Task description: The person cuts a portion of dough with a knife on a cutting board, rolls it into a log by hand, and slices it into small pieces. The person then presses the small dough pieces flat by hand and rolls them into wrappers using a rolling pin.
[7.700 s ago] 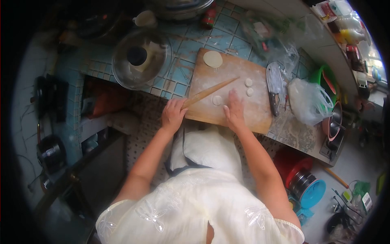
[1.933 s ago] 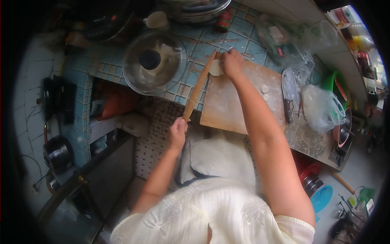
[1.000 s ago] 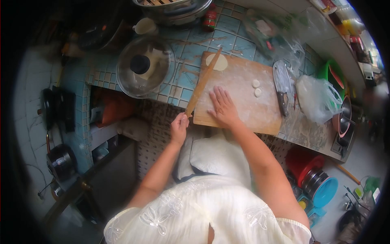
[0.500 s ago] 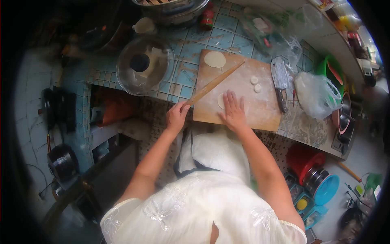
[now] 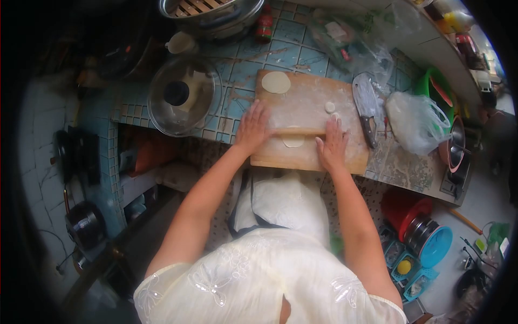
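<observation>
A thin wooden rolling pin (image 5: 299, 131) lies crosswise on the floured wooden board (image 5: 324, 160), over a small dough round (image 5: 294, 142). My left hand (image 5: 253, 127) rests flat on the pin's left end, fingers stretched forward. On its right end lies my right hand (image 5: 333, 143), fingers extended, not wrapped round it. Just beyond the right fingertips are small dough pieces (image 5: 329, 107), one partly covered. A larger rolled dough sheet (image 5: 275, 82) sits at the board's far left corner.
Right of the board lies a cleaver (image 5: 365, 108), with a plastic bag (image 5: 415, 124) beyond it. A glass lid (image 5: 184, 116) with a black knob stands to the left. Behind are a steamer pot (image 5: 216, 21), a red bottle (image 5: 264, 24) and bagged greens (image 5: 345, 43).
The rolling pin has swung from slanted to crosswise and now lies over the dough round. My left hand has moved forward from gripping its end to lying flat; my right hand has shifted right onto it.
</observation>
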{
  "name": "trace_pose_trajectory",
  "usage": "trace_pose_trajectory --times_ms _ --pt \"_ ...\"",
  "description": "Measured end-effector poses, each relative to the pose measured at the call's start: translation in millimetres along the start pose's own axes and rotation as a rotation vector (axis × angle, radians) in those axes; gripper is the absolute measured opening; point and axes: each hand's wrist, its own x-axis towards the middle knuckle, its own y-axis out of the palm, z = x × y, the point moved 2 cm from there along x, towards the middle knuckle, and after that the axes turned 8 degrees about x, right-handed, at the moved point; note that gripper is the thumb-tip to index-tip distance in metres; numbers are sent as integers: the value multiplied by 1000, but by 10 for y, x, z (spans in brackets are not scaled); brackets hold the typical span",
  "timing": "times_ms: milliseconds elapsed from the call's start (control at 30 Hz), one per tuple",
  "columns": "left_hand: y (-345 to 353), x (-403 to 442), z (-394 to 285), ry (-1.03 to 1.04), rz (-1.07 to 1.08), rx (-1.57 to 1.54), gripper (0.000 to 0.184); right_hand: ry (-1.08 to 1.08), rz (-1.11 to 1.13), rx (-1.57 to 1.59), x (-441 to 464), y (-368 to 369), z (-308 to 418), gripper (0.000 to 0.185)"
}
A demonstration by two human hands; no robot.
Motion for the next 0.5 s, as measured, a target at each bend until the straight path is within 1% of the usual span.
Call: trace_pose_trajectory --times_ms 33,100,133,167,200,233,300,333,367,400,433,500 --pt "12 72 43 -1 13 -1 68 -16 -60 -13 34 6 19 73" --pt "-22 186 116 -131 41 -28 84 -27 -36 -7 -121 50 29 73" --pt "-40 76 91 -129 33 -27 84 -50 -32 -9 -155 49 11 74" --pt "-18 -181 34 -106 162 -58 85 -53 -37 -12 -283 52 -12 74" --pt "-47 -280 -12 -83 292 -87 85 -53 19 31 -447 40 8 74" --pt "-29 -230 3 -83 291 -86 85 -52 78 76 -538 65 5 74" --pt "-7 -142 6 -44 217 11 85 -11 124 31 -361 106 -44 78" --pt "-1 -36 32 -47 222 9 85 -38 54 -14 -128 53 -13 79" --pt "-10 149 106 -107 143 10 84 -68 -26 -60 29 10 8 81" --pt "-28 231 149 -167 67 10 84 -68 -29 -59 37 1 15 81" --pt "-56 146 121 -168 70 10 84 -73 -3 -52 14 -7 27 80" --pt "-101 -29 32 -182 216 -12 83 -88 9 -54 -47 -38 -16 79"
